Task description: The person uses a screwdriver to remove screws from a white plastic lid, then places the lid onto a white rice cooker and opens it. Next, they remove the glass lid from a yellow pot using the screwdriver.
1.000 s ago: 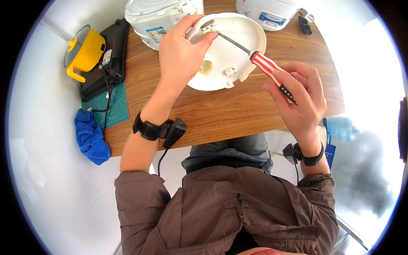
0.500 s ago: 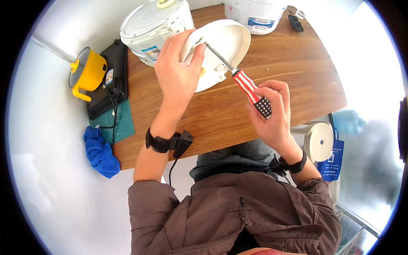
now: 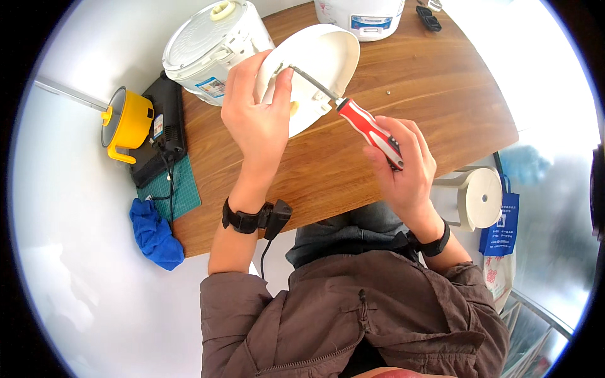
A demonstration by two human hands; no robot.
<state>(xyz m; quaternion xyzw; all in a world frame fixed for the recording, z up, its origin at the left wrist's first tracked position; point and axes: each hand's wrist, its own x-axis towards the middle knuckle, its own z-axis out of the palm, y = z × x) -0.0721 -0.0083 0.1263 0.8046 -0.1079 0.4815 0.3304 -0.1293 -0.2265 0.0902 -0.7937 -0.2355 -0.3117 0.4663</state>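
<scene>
My left hand [image 3: 255, 120] grips the near-left edge of a white, shallow oval plastic cover [image 3: 331, 53], holding it tilted above the table. My right hand [image 3: 406, 167] is wrapped round the red, white and black handle of a screwdriver [image 3: 365, 125]. The screwdriver's metal shaft runs up and left to the cover's inner side, its tip close to my left thumb. Whether the tip sits in a screw is too small to tell. Small moulded fittings show along the cover's lower edge.
A white appliance [image 3: 217, 44] stands behind the cover, with another white container [image 3: 362, 16] farther right. A yellow pot [image 3: 129, 120] rests on a black device [image 3: 170, 113] at left, near a green mat [image 3: 183, 183] and blue cloth [image 3: 154, 236]. A white stool [image 3: 482, 198] stands at right.
The screwdriver's handle has turned about its axis: the starred black patch has rolled mostly out of sight. My left hand keeps its grip on the cover. The whole view has shifted slightly.
</scene>
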